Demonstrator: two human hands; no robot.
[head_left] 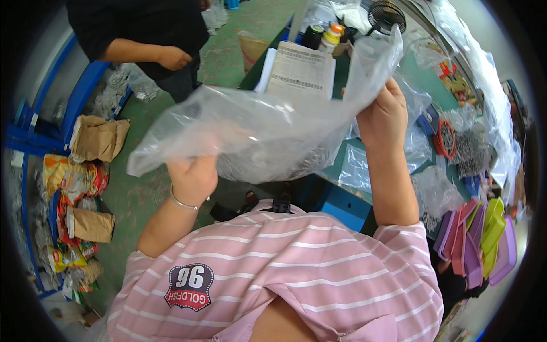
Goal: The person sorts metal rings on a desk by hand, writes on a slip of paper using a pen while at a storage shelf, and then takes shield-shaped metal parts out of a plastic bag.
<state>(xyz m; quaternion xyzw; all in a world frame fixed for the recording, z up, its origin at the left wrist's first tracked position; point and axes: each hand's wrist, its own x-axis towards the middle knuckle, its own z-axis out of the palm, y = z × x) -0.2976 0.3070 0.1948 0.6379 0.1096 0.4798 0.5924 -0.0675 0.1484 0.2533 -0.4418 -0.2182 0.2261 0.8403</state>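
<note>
A large clear plastic bag (pixel 273 131) is stretched between my two hands in front of my chest. My left hand (pixel 196 171) holds its left side, the fingers partly veiled by the film. Higher up on the right, my right hand (pixel 386 117) pinches the bag near its raised corner. Dark small pieces show dimly through the lower part of the film; whether they lie in the bag or behind it, I cannot tell. Beyond the bag, a printed sheet (pixel 301 68) lies on the green-topped table (pixel 424 85).
At the table's far end stand an orange-capped bottle (pixel 331 37) and a black fan (pixel 386 16). A red ring-shaped item (pixel 444 139) and colourful plastic trays (pixel 478 239) are at the right. Paper sacks (pixel 99 138) fill blue shelving at the left. Another person (pixel 142 45) stands far left.
</note>
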